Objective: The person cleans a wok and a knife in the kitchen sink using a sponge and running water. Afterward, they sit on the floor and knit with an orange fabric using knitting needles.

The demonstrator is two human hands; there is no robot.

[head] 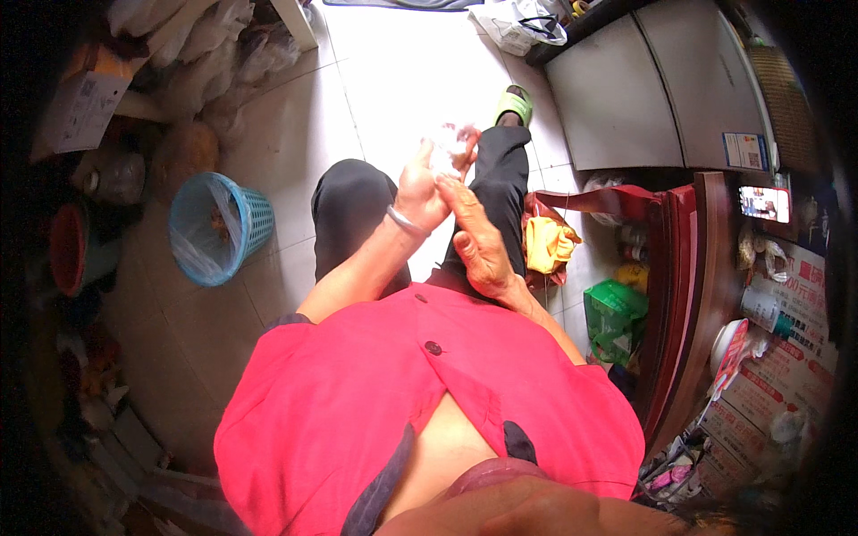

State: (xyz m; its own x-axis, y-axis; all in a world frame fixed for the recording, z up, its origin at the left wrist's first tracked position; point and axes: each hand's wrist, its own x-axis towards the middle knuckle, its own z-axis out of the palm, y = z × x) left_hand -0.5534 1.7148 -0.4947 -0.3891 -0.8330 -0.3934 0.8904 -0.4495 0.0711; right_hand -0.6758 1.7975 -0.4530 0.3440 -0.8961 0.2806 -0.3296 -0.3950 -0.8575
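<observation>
My left hand (421,191), a band on its wrist, is held palm up above the gap between my knees. A crumpled white thing (444,149), blurred and washed out by glare, lies in its fingers; whether it is tissue or plastic I cannot tell. My right hand (484,251) is held flat, its fingers nearly straight and the thumb apart. Its fingertips touch the left hand near the lower end of the white thing, and nothing shows in its grip. Below the hands are my black trousers (352,211) and red shirt (322,375).
A lined blue plastic basket (258,218) stands on the tiled floor, left. To the right are a yellow cloth (549,242), a green plastic bin (613,315), a red-brown wooden chair (700,281), a grey cabinet (610,100) and a lit phone (764,204). Plastic bags (208,60) hang upper left.
</observation>
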